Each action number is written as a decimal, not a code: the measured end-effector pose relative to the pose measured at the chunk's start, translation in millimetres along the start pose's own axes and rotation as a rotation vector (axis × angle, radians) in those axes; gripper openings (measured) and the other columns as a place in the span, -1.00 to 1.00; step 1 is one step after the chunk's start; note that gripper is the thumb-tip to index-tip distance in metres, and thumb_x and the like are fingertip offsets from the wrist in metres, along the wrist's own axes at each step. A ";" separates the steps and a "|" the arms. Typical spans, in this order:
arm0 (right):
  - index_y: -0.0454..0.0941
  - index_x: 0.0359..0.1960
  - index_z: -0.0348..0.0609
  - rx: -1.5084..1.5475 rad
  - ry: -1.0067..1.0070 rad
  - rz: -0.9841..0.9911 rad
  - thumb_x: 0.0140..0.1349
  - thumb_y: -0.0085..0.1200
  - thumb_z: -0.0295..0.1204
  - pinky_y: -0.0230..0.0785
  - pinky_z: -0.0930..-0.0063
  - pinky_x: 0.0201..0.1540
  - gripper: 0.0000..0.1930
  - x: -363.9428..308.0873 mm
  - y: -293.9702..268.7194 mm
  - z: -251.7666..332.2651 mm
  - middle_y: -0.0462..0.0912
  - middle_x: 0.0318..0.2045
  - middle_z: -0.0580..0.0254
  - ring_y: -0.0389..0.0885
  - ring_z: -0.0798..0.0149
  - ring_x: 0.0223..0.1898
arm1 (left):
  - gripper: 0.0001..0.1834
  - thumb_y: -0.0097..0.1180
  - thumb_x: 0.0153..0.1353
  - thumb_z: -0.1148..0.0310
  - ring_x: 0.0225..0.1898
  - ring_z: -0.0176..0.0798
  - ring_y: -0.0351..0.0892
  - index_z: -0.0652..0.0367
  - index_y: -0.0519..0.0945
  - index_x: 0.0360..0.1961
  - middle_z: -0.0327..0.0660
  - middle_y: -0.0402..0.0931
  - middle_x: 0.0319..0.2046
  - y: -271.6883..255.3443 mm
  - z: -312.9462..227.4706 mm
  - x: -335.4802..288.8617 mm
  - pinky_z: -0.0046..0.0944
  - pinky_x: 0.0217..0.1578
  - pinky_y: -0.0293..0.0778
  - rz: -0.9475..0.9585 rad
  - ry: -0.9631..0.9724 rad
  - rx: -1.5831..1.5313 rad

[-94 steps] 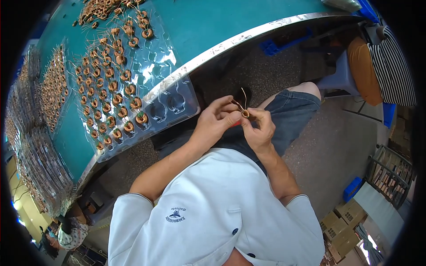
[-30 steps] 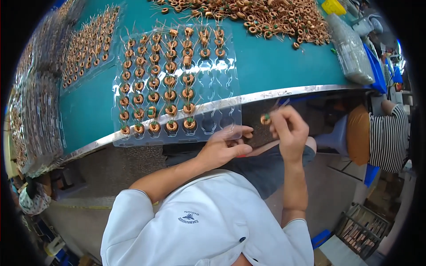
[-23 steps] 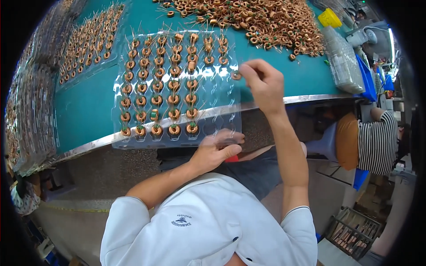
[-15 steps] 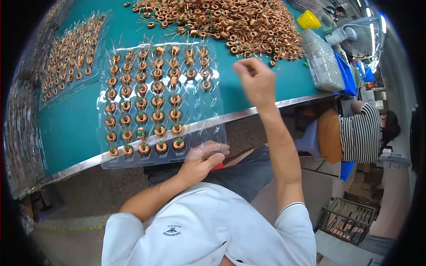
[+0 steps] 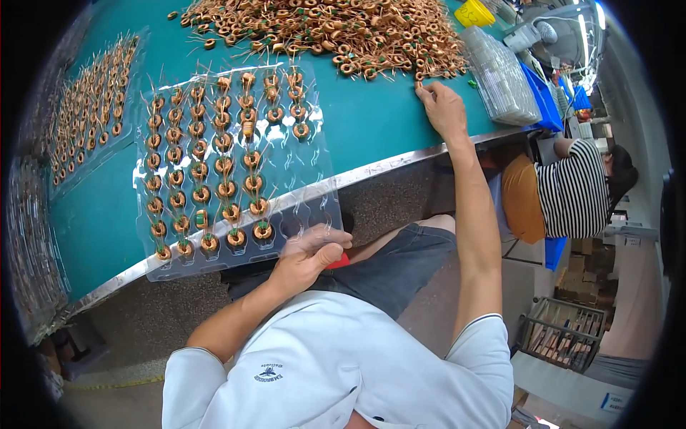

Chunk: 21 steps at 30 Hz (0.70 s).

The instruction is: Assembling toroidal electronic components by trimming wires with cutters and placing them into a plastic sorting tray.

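Note:
A clear plastic tray (image 5: pixel 309 204) lies across the table's near edge, its front part jutting out over my lap. Copper-wound ring coils (image 5: pixel 201 193) stand in its pockets in rows, wire ends sticking up; several pockets on the right side hold none. My left hand (image 5: pixel 304 266) grips the tray's near right corner, fingers showing through the plastic beneath it and the thumb at the edge. At the near right rim of a big heap of loose coils (image 5: pixel 336 28), my right hand (image 5: pixel 444 113) pinches a single ring coil (image 5: pixel 419 84) between its fingertips.
Another coil-filled tray (image 5: pixel 93 107) lies at the far left, beside stacked clear trays (image 5: pixel 32 229). Right of the heap are more stacked clear trays (image 5: pixel 500 75), a blue bin (image 5: pixel 541 100) and a yellow container (image 5: pixel 474 13). A person in a striped top (image 5: pixel 572 193) sits at the right.
My right hand has moved rightward and forward to the heap's edge, its fingertips now on a coil. My left hand stays on the tray's corner. The whole view has shifted slightly.

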State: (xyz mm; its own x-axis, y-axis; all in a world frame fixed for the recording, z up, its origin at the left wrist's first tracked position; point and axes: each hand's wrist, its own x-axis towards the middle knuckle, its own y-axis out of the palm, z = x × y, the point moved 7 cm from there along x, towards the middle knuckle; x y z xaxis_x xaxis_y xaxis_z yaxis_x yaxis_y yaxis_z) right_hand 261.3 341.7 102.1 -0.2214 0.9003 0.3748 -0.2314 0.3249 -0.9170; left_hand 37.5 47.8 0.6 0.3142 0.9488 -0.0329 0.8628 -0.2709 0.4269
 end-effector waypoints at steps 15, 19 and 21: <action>0.55 -0.23 -0.28 1.465 0.636 0.414 0.42 -0.01 -0.32 0.23 0.72 -0.51 -0.76 -285.2 19.0 91.8 0.51 -0.46 0.40 0.37 0.59 -0.54 | -0.69 0.22 0.23 0.35 -0.06 -0.27 0.53 0.29 0.63 -0.05 -0.15 0.53 -0.07 31.3 30.9 33.5 -0.36 -0.03 0.44 -0.180 -0.097 0.319; 0.56 -0.18 -0.31 1.191 0.498 0.439 0.37 0.01 -0.38 0.38 0.51 -0.40 -0.79 -302.6 14.0 85.0 0.60 -0.41 0.18 0.51 0.35 -0.50 | -0.73 0.21 0.25 0.33 -0.11 -0.32 0.55 0.27 0.65 -0.10 -0.21 0.58 -0.17 35.8 43.6 33.9 -0.39 -0.11 0.45 -0.159 -0.127 0.436; 0.55 -0.22 -0.31 1.072 0.393 0.416 0.35 0.02 -0.38 0.39 0.41 -0.39 -0.79 -301.5 7.3 79.7 0.60 -0.40 0.10 0.54 0.21 -0.48 | -0.74 0.19 0.27 0.33 -0.15 -0.35 0.55 0.28 0.64 -0.11 -0.21 0.58 -0.20 43.1 54.3 32.5 -0.39 -0.13 0.46 -0.153 -0.141 0.376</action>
State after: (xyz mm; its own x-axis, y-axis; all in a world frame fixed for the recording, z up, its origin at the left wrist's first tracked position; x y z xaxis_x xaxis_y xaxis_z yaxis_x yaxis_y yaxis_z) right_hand 250.8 49.5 -6.8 -0.2063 0.9656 -0.1585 -0.9183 -0.2470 -0.3095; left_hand 106.4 58.1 -31.1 0.2001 0.9583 -0.2042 0.9797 -0.1942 0.0490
